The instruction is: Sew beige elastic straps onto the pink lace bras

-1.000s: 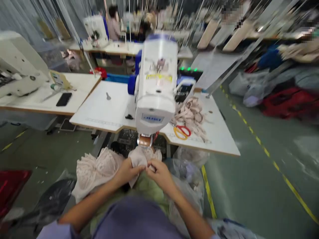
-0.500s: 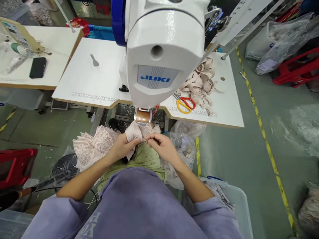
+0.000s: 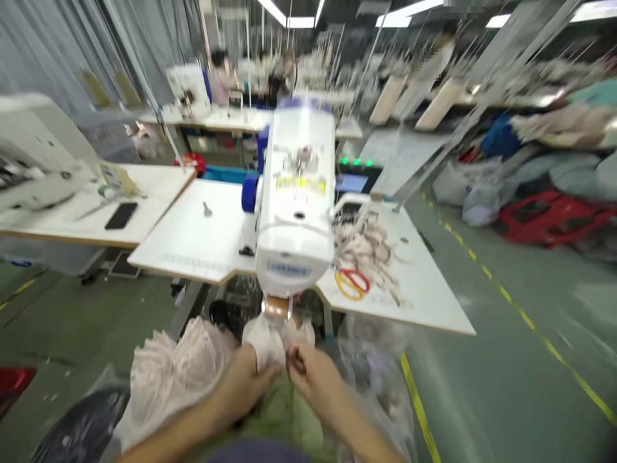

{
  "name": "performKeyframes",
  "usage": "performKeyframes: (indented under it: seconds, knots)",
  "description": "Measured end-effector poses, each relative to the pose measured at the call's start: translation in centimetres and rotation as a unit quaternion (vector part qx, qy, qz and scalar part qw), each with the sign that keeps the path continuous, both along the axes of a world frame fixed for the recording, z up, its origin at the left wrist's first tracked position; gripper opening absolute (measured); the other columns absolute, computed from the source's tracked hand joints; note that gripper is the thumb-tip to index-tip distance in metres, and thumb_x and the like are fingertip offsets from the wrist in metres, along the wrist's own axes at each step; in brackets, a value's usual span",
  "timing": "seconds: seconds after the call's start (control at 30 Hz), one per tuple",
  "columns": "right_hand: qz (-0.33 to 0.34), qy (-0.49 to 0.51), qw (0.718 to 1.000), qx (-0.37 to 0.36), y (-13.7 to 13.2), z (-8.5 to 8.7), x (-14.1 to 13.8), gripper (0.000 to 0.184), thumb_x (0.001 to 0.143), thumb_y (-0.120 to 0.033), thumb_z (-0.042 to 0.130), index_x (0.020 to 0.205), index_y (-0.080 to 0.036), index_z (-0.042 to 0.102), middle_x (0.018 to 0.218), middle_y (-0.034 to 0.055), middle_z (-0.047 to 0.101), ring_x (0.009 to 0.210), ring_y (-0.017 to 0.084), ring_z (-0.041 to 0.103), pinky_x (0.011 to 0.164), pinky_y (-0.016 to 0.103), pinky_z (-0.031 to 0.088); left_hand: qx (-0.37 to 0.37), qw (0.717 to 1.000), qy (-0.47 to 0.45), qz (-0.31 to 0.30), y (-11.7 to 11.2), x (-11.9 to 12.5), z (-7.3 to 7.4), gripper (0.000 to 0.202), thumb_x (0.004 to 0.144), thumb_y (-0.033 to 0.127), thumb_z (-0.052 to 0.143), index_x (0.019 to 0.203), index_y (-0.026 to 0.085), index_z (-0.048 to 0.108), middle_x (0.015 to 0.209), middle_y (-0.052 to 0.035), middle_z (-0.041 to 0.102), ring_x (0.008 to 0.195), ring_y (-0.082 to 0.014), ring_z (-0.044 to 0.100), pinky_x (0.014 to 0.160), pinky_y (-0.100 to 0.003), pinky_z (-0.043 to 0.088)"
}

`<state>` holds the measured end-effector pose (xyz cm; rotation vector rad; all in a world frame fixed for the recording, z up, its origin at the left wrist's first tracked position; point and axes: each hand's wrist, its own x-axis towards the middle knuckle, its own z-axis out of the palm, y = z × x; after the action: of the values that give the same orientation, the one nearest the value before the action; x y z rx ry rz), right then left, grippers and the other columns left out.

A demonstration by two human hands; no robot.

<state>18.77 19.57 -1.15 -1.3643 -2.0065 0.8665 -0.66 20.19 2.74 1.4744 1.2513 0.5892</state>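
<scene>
A white sewing table point(image 3: 424, 283) carries a sewing machine point(image 3: 295, 212), with scissors point(image 3: 351, 283) and tangled beige straps point(image 3: 367, 249) on the right; beyond it we see ceiling lights point(image 3: 409, 11) and another workstation point(image 3: 212, 120). Just below the table's front notch, our left hand point(image 3: 245, 381) pinches a beige garment piece point(image 3: 264, 341) between thumb and fingers. Our right hand point(image 3: 315, 379) is curled narrow at the piece's edge; through the blur we cannot tell whether it grips. The machine hides part of the table, and our forearms point(image 3: 186, 421) are cut off below.

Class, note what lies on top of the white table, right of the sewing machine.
Red-and-yellow-handled scissors and a heap of pale strips. Whatever lies beneath the heap is covered.
</scene>
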Motion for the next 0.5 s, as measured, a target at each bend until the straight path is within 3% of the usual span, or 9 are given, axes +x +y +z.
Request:
performKeyframes:
  seconds: [0.13, 0.27, 0.4, 0.5]
  knots:
    - [0.029, -0.015, 0.999, 0.026, 1.2, -1.9, -0.4, 0.021, 0.078, -0.007, 0.047, 0.093, -0.022, 0.049, 0.078, -0.0012, 0.058, 0.069, 0.014, 0.057, 0.064, 0.022, 0.036, 0.026, 1.0, 0.0, 0.003, 0.9, 0.3, -1.0, 0.025, 0.087, 0.024, 0.059, 0.104, 0.014, 0.074, 0.106, -0.0113, 0.073, 0.103, -0.0272, 0.066, 0.096, -0.031, 0.048]
    - [0.051, 0.052, 0.995, -0.066, 2.1, -2.1, 0.1, 0.023, 0.081, -0.014, 0.049, 0.103, -0.021, 0.053, 0.085, 0.0006, 0.065, 0.077, 0.015, 0.062, 0.071, 0.022, 0.041, 0.031, 0.997, -0.064, -0.015, 1.6, 0.4, -0.8, 0.019, 0.081, 0.015, 0.055, 0.087, 0.013, 0.073, 0.087, -0.007, 0.07, 0.091, -0.0232, 0.063, 0.091, -0.029, 0.048]
    - [0.064, 0.031, 0.992, -0.108, 3.2, -1.7, 0.7, 0.01, 0.079, -0.027, 0.056, 0.083, -0.019, 0.061, 0.084, 0.0042, 0.064, 0.083, 0.02, 0.061, 0.076, 0.027, 0.042, 0.024, 0.995, -0.092, 0.005, 1.7, 0.5, -0.3, 0.017, 0.075, 0.014, 0.056, 0.083, 0.013, 0.071, 0.082, -0.0039, 0.065, 0.081, -0.0194, 0.057, 0.083, -0.027, 0.047]
    - [0.061, 0.032, 0.986, -0.152, 3.9, -1.4, 1.2, 0.019, 0.076, -0.036, 0.06, 0.076, -0.018, 0.061, 0.081, 0.0045, 0.059, 0.082, 0.022, 0.059, 0.076, 0.029, 0.041, -0.003, 0.995, -0.103, 0.006, 1.6, 0.4, 0.0, 0.015, 0.072, 0.014, 0.055, 0.08, 0.013, 0.068, 0.076, -0.0011, 0.06, 0.076, -0.017, 0.053, 0.072, -0.024, 0.044]
